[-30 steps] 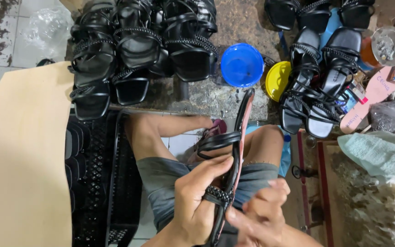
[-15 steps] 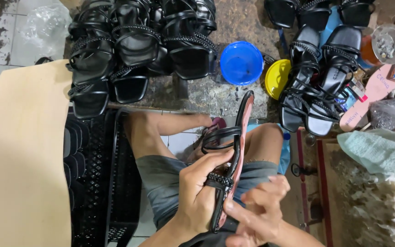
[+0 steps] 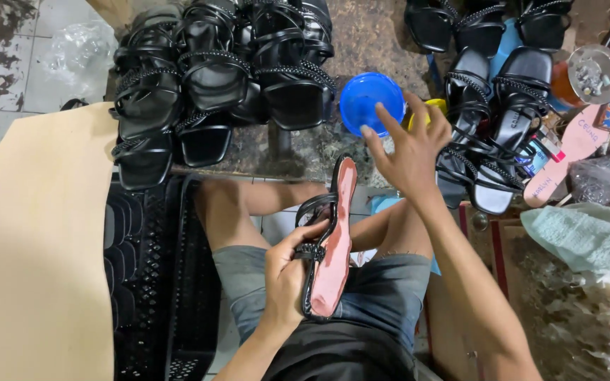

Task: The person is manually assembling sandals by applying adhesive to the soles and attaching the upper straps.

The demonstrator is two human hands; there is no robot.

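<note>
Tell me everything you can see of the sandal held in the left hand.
The sandal is a flat, unfinished-looking one: a glossy black sole edge, thin black straps, one with a braided or studded look, and a pinkish-red face turned toward the camera. It stands on its edge over the person's lap, long axis pointing away from the body. The left hand grips it at the straps, thumb across them. The right hand is off it, spread near the blue bowl on the bench.

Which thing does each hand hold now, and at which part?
The left hand holds a black sandal at its straps, its pink side facing up. The right hand holds nothing; it is spread near the blue bowl.
</note>
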